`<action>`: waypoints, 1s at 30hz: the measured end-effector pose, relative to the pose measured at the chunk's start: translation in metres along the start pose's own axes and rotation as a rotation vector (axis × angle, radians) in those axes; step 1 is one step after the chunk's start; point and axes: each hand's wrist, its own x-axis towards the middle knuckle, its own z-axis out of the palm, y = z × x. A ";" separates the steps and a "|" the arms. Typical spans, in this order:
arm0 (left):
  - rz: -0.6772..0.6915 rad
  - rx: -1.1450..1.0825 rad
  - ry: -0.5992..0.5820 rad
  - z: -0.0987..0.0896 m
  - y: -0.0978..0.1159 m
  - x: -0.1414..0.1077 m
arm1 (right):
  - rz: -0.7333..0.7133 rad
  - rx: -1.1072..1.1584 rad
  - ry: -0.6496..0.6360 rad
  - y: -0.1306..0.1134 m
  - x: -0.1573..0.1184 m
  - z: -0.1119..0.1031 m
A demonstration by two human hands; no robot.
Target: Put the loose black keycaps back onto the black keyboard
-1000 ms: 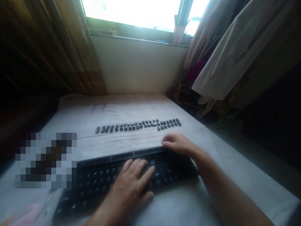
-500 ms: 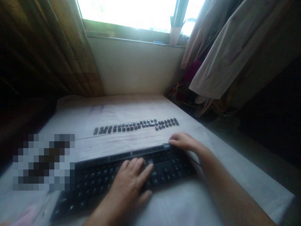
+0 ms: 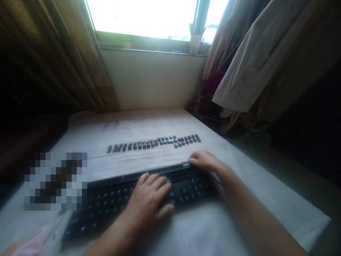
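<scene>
Left grip (image 3: 149,195), fingers spread in the head view, rests over the keyboard (image 3: 183,186), which lies on the cloth (image 3: 199,227); whether the right grip (image 3: 206,163) holds its far right corner cannot be told. Loose caps (image 3: 144,146) already lie in rows beyond; many keys (image 3: 103,197) are still in place.

Right hand (image 3: 204,160) farther right along the keyboard (image 3: 181,186) than a second ago

matt plastic keyboard (image 3: 183,187); smooth plastic keycaps (image 3: 148,146); creased cloth sheet (image 3: 202,227)
</scene>
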 end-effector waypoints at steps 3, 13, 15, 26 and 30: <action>0.019 0.053 -0.005 0.002 0.004 0.000 | -0.001 -0.014 0.001 0.000 0.000 0.000; -0.024 0.033 0.087 -0.011 -0.008 0.000 | -0.027 -0.065 0.002 -0.004 -0.004 -0.002; -0.050 0.032 0.115 -0.011 -0.008 0.001 | -0.032 -0.070 -0.004 -0.003 -0.003 -0.002; -0.098 -0.076 0.092 0.007 0.002 0.015 | -0.014 -0.056 -0.010 -0.004 -0.004 -0.002; -0.103 -0.095 0.069 0.007 -0.004 0.016 | -0.020 -0.057 -0.018 -0.002 -0.002 -0.001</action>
